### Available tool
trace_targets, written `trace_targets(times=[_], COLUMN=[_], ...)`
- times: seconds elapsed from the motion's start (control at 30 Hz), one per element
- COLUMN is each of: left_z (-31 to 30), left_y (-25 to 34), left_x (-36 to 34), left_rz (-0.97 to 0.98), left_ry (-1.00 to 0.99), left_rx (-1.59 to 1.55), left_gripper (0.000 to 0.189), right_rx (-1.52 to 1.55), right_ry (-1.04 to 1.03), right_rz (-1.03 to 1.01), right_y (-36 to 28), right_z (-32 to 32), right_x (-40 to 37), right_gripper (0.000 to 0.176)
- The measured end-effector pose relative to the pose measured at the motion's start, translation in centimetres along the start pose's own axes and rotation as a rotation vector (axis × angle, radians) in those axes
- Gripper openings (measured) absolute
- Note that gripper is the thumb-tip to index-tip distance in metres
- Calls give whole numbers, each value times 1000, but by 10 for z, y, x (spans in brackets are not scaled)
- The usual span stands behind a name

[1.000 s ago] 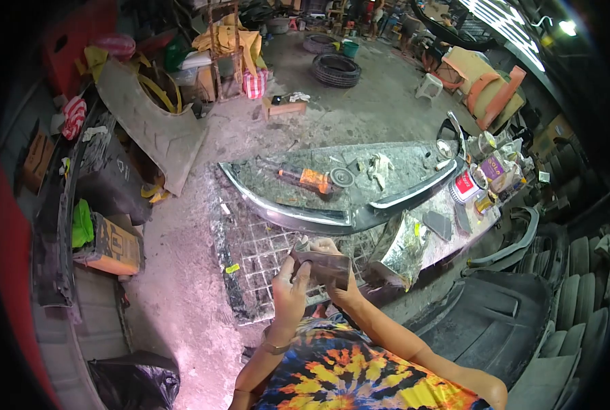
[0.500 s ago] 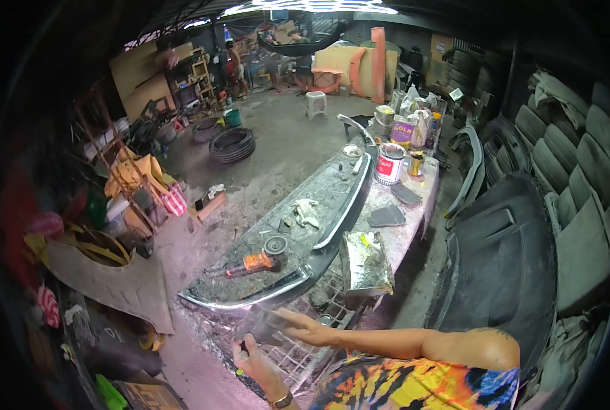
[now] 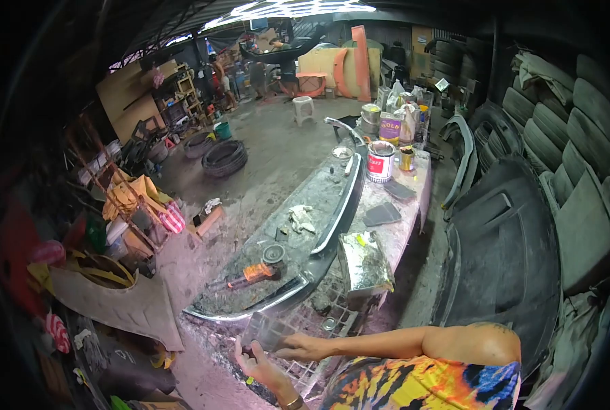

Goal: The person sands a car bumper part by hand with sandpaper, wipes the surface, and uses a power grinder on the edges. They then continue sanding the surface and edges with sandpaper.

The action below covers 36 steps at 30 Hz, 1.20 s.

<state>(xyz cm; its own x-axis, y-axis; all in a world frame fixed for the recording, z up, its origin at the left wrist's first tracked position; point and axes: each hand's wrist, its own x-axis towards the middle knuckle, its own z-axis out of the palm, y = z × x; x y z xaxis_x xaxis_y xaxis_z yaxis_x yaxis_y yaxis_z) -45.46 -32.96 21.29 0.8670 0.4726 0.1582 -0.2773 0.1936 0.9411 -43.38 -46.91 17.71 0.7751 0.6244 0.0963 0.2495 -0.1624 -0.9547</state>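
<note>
A dark grey rectangular sheet (image 3: 265,329), apparently thin and flat, is in front of me at the near end of the bench. My right hand (image 3: 302,347) grips its right side with the fingers wrapped over the edge. At its lower left corner is my left hand (image 3: 262,369), thumb and finger on either side of that corner; motion softens the details. Just beyond the sheet lies a long, dark curved bumper-like panel (image 3: 346,236) with a bright edge. An orange-and-black angle grinder (image 3: 256,272) rests on the dusty surface behind it.
A foil-like silver block (image 3: 363,263), dark flat pads (image 3: 382,214), a red-and-white can (image 3: 381,164) and a small gold tin (image 3: 407,159) stand along the bench. A black hood (image 3: 503,239) leans at right near stacked tires (image 3: 585,130). A grey fender (image 3: 114,297) lies left. People work far back.
The view has turned slightly, shifting the surroundings a little left. The sheet sits lower against the bench, and my left hand's fingers have spread somewhat at its corner.
</note>
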Motion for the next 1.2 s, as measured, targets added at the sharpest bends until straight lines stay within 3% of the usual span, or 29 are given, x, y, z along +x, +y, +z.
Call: trace_targets(times=[0.07, 0.1, 0.17, 0.2, 0.23, 0.27, 0.33, 0.47, 0.53, 0.67, 0.7, 0.73, 0.77, 0.83, 0.87, 0.93, 1.0, 1.07, 1.13, 1.17, 1.2], left_z=[-8, -12, -6, -9, -14, -20, -19, -12, -10, 1, 3, 7, 19, 24, 24, 16, -14, -40, -67, -77, -88], left_y=[-9, -14, 3, 3, -5, -15, -31, -44, -52, -72, -71, -70, -71, -83, -87, -92, -133, -164, -185, -193, -201], left_x=[-3, -3, -15, -19, -21, -26, -31, -34, -31, -27, -24, -18, -10, 4, 10, 42, 86, 138, 190, 211, 228], left_rz=[46, 36, -107, -159, -200, -196, -286, -380, -422, -466, -506, -543, -381, -400, -423, -481, -19, 21, 89, 80, 69], left_ry=[-10, -11, -22, -17, -20, 56, -95, -67, -17, 126, 176, 226, 190, 166, 121, 74, -154, -72, -165, -164, -290], left_rx=[3, -29, -212, -173, -146, -137, -233, -305, -243, -291, -331, -368, -188, -86, -7, 196, 981, 1273, 1671, 1670, 1807], left_gripper=[42, 38, 36, 36, 36, 36, 38, 36, 34, 42, 46, 51, 55, 51, 48, 50, 53, 56, 67, 67, 71], right_rx=[130, 247, 142, 57, -16, 225, 478, 461, 455, 423, 386, 404, 464, 454, 482, 393, 442, 352, 335, 307, 303], right_ry=[41, -11, -18, -100, -56, -1, 183, 202, 234, -31, -80, -102, -132, -185, -196, -102, -23, 31, -11, -50, -58], right_rz=[12, 123, 72, 230, 410, 451, 460, 505, 414, 601, 553, 555, 506, 378, 386, 369, 479, 486, 527, 566, 574], right_y=[-22, -29, -22, -54, -42, -16, -23, -32, -20, -4, 7, 15, 22, 50, 62, 76, 76, 88, 105, 113, 119], right_z=[-4, -8, -15, -30, -33, -26, -18, -17, -20, -57, -66, -74, -80, -92, -100, -123, -154, -170, -175, -176, -174], right_x=[-11, -14, -18, -17, -20, -24, -26, -8, 3, 29, 36, 43, 50, 63, 66, 80, 97, 111, 118, 121, 123], right_gripper=[39, 38, 38, 37, 44, 43, 33, 26, 23, 29, 43, 43, 49, 68, 68, 58, 32, 30, 29, 27, 27])
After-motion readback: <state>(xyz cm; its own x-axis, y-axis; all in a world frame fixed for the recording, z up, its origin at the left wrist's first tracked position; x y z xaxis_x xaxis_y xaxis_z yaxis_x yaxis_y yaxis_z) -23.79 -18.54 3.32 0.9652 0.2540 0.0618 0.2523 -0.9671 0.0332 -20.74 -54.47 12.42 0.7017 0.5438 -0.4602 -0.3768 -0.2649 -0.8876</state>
